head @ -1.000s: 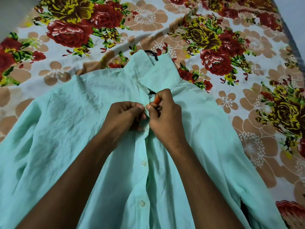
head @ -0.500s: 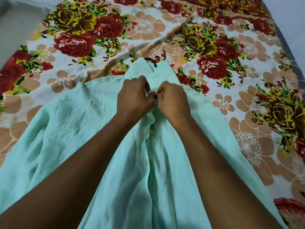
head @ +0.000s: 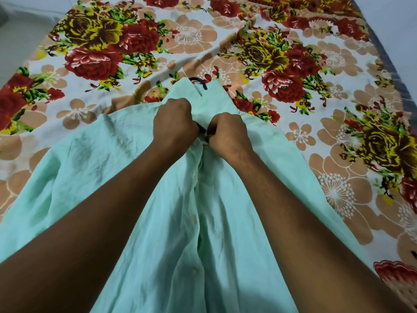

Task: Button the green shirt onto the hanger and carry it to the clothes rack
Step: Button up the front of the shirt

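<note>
Head view: floral bedsheet (head: 259, 30) spread wide across a bed, big red and yellow roses, tan blossoms on white, creases running through the middle. Pale floor or wall showing at the far left, a grey strip along the right edge.

Flat on that bedsheet, the green shirt (head: 94, 168), front side up, collar at the far end, tail running back toward the camera. Long axis straight down the middle of the view, near to far. Button placket down the centre, two small pale buttons visible along it, fabric rumpled and rising in folds toward the collar. Sleeve area fanned out to the left.

Poking out past the collar, the black hook of the hanger (head: 199, 82), lying on the sheet, pointing away; rest of the hanger hidden inside the shirt.

Left hand (head: 174, 129) clenched on the left side of the shirt front just below the collar, knuckles up. Right hand (head: 228, 134) curled tight on the opposite edge, fingers pinching cloth. Both hands touching at the placket, forearms converging from the bottom corners. Button itself hidden between the fingers.
</note>
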Demonstrator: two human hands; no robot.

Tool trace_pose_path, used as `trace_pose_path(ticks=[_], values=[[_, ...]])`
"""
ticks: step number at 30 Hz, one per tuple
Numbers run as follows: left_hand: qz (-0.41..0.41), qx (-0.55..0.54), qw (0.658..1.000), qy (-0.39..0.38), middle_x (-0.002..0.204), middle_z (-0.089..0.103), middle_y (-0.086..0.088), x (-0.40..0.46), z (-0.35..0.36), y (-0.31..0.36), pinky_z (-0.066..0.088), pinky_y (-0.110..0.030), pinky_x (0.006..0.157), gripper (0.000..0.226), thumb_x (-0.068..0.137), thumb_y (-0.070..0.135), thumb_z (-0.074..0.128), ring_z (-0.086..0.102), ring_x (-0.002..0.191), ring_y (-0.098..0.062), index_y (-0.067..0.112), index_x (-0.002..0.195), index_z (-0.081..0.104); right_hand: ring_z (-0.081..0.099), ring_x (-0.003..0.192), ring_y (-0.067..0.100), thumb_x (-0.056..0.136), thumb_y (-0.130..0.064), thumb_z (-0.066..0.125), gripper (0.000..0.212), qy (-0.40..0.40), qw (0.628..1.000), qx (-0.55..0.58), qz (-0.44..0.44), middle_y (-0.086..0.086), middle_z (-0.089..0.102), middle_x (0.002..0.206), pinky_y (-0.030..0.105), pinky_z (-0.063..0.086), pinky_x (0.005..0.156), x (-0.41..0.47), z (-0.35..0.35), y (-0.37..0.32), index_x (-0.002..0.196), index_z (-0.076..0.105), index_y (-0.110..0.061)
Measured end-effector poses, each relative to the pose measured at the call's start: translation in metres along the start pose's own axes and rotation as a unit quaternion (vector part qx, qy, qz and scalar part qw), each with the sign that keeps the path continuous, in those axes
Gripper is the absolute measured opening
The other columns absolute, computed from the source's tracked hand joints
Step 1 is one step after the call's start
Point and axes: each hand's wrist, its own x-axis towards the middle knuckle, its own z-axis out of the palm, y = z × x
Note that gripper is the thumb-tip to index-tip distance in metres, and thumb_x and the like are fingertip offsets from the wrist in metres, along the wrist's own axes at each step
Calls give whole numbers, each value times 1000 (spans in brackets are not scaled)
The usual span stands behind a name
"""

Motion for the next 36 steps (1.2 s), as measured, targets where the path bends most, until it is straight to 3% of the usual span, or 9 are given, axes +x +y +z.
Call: trace_pose_path(ticks=[3,6,8,11,14,19,29,32,36], values=[[-127,-247,960,37,79,73,-10,-4,5,-12,61,-40,71,8,79,8,68,70,74,-26,5,81,75,71,83,17,80,-3,78,16,66,992,110,5,0,77,88,34,60,82,-2,-1,-1,90,78,-16],[-247,-470,847,-1,76,71,-12,-9,11,-18,65,-43,81,12,81,-2,75,72,68,-26,7,84,69,72,76,11,79,-6,83,14,117,973,197,27,-4,76,79,35,62,79,0,2,-3,86,79,-17],[-284,-526,801,-17,75,70,-15,-11,12,-21,64,-40,82,16,81,-7,76,73,65,-26,6,86,69,72,76,10,81,-6,81,13,129,971,201,26,-4,77,80,33,61,80,2,4,-7,89,80,-17],[-309,-565,764,-30,79,71,-17,-14,12,-19,64,-33,77,17,84,-14,70,74,64,-23,3,86,69,72,81,17,84,-3,72,17,146,976,161,-2,0,78,84,36,60,81,2,10,-13,95,79,-15],[-298,-559,774,-26,76,73,-15,-16,13,-18,64,-30,72,18,85,-14,70,74,64,-22,4,82,71,72,84,21,85,-5,70,17,144,978,150,-17,1,77,85,38,59,81,1,14,-19,96,76,-15],[-277,-535,798,-16,67,71,-10,-14,21,-22,64,-36,81,13,87,-7,72,73,64,-21,3,79,71,69,77,18,81,-9,72,13,126,966,219,47,-1,71,76,35,57,74,5,17,-16,89,64,-16],[-235,-480,845,27,81,78,-12,-11,37,-21,64,-45,85,6,82,4,78,77,79,-26,10,82,77,72,76,37,62,-22,79,35,55,909,380,163,13,71,80,54,61,69,13,19,-11,73,45,-24],[-217,-475,852,41,79,78,-10,-13,39,-24,64,-45,84,10,79,5,78,78,79,-26,15,79,78,66,56,24,70,-7,79,41,24,892,420,166,8,63,72,53,62,67,17,19,-5,72,40,-21],[-181,-447,873,74,77,78,-7,-18,40,-19,65,-43,79,18,78,-1,74,77,77,-24,16,82,77,65,54,19,74,0,78,45,3,888,427,170,8,61,71,51,64,69,22,18,-2,71,37,-19]])
